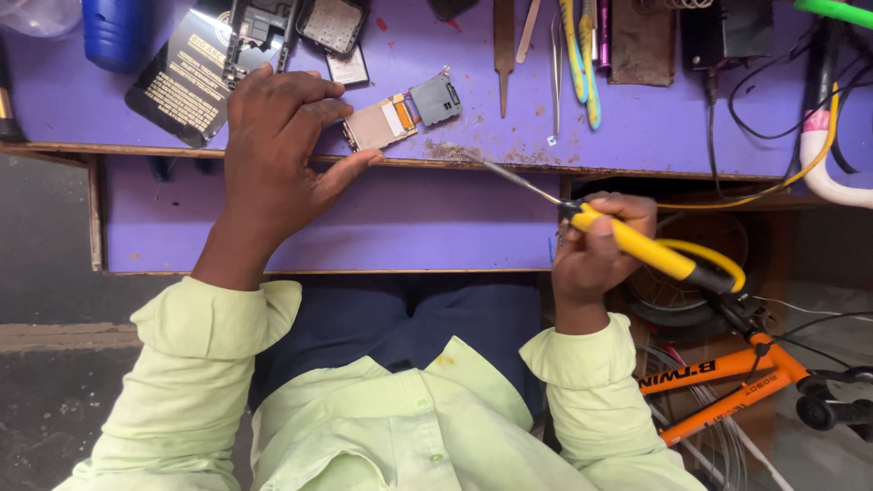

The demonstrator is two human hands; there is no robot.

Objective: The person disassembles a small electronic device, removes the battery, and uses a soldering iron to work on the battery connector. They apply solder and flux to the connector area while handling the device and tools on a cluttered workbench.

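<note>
Head view: right hand (596,250) fists soldering iron (637,244), tip toward bench edge.

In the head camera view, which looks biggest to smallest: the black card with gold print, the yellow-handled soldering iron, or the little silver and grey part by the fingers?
1. Soldering iron, held in the right hand; nearer the camera, so unsure against the card.
2. Black card, partly covered.
3. Silver and grey part, touched by the left hand: clearly smallest.

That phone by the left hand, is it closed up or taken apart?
Taken apart: its bare screen module lies on the purple table.
</note>
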